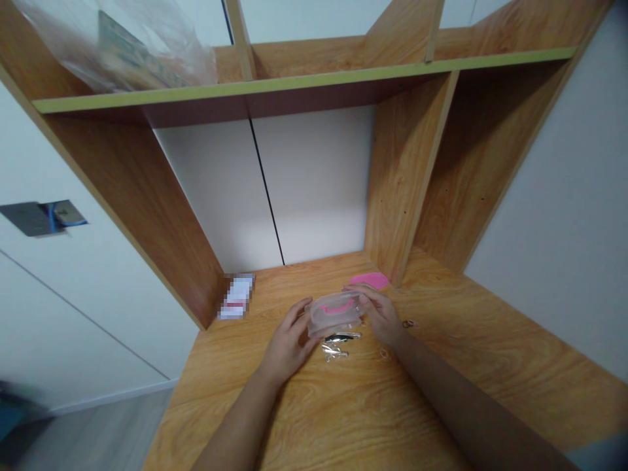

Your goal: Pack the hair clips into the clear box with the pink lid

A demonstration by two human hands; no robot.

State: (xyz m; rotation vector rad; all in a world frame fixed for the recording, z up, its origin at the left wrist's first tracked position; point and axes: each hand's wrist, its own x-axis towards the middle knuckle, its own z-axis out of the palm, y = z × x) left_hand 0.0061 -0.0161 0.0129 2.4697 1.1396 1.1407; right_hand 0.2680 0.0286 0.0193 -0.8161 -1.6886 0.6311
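Simply a clear pink-trimmed plastic case

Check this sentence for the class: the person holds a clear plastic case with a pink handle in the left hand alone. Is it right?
No, not the left hand alone. The head view shows both hands on the clear plastic case: the left hand at one end, the right hand at the other. The pink handle is as stated.
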